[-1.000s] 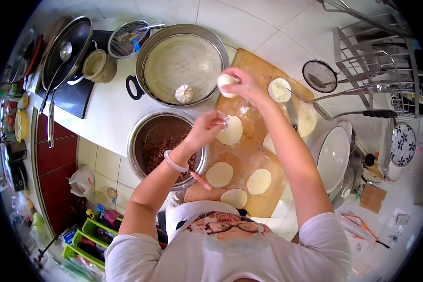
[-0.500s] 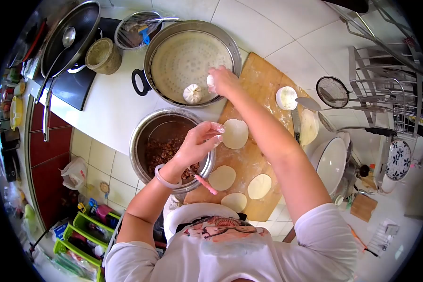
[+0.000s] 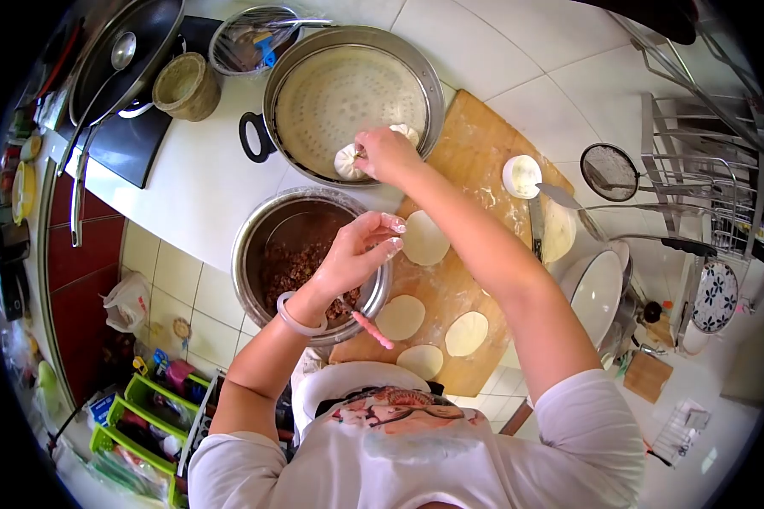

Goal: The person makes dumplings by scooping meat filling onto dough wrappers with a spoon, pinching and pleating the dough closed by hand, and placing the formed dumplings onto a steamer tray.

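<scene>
My right hand [image 3: 389, 156] reaches into the steamer pan [image 3: 268, 114], its fingers closed at the pleated bun [image 3: 346, 163] near the rim. A second bun [image 3: 406, 133] sits just behind that hand, partly hidden by it. My left hand [image 3: 356, 252], floury at the fingertips, hovers over the metal pot [image 3: 244, 254] of dark minced filling [image 3: 293, 270]. Its thumb and fingers are apart with nothing between them. A pink-handled utensil [image 3: 370, 329] leans out of the pot. Round dough wrappers [image 3: 425, 238] lie on the floured wooden board [image 3: 467, 170].
A white cup [image 3: 522, 176] and a knife [image 3: 536, 229] are on the board's right side. A stone-like mortar [image 3: 187, 87] and a plastic-covered bowl [image 3: 238, 51] stand left of the steamer. Beyond the board are a white bowl [image 3: 597, 297] and a wire rack [image 3: 696, 161].
My right hand has let go of the second bun inside the steamer and shifted left to the first one. My left hand stays nearly in place. The view has tilted slightly.
</scene>
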